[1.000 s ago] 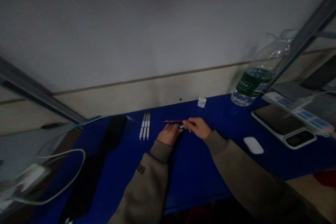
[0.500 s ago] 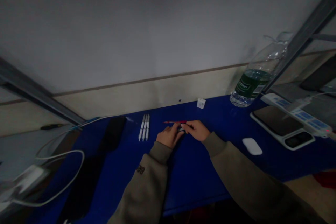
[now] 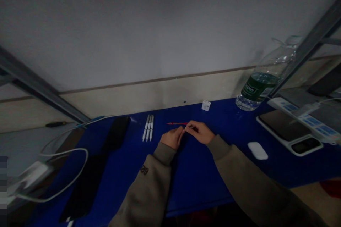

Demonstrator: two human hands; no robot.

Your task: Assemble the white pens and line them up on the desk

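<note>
My left hand (image 3: pixel 173 137) and my right hand (image 3: pixel 200 132) meet fingertip to fingertip above the blue table (image 3: pixel 197 181). Both hands are closed in a pinch around something small and pale, mostly hidden by the fingers. Just behind them lies a red pen (image 3: pixel 174 123), its right end reaching behind my right hand. To the left of my left hand, three white pens (image 3: pixel 147 128) lie side by side. A small white cube-shaped adapter (image 3: pixel 206 105) is beyond my right hand, near the wall.
On the right are a white oval case (image 3: pixel 257 150), a digital scale (image 3: pixel 289 131), a power strip (image 3: pixel 306 118) and a large water bottle (image 3: pixel 257 85). Black phones (image 3: pixel 119 131) (image 3: pixel 82 188) and a looping white cable (image 3: pixel 86 159) occupy the left.
The fingers of both hands have shifted; the dark and silvery item seen between them before no longer shows. The whole view has moved slightly.
</note>
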